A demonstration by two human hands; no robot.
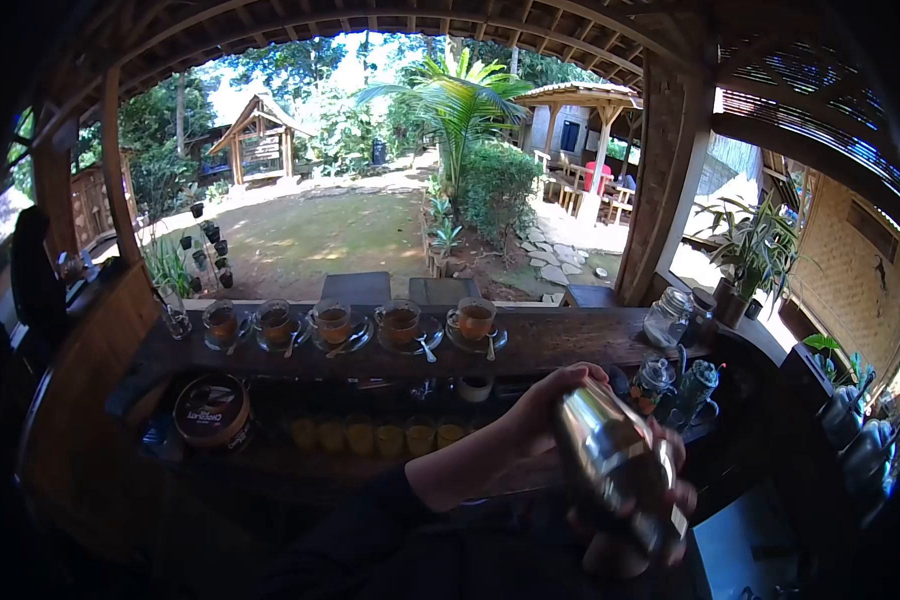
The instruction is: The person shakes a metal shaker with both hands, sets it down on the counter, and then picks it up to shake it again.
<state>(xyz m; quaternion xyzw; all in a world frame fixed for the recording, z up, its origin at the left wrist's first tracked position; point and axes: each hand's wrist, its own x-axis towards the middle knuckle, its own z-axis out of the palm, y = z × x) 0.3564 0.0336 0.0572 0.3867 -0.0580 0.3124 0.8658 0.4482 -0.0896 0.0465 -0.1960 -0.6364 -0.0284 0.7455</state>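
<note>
A shiny metal cocktail shaker (610,450) is tilted in front of me, its lower part smeared by motion. My left hand (550,405) grips its upper end from the left side. Wrapped round its right side and lower end is my right hand (675,480), with the fingers partly blurred. Beyond the shaker, a row of glass cups stands on the wooden counter, among them a cup of amber drink (472,320) at the row's right end. Each cup rests on a glass saucer, and spoons such as this one (426,348) lie on several saucers.
A lower shelf holds several glasses (390,440) with yellowish contents and a round brown tub (212,412). Lidded jars (667,318) stand on the counter (570,335) at right, with further jars (698,385) below. A potted plant (755,250) is beyond.
</note>
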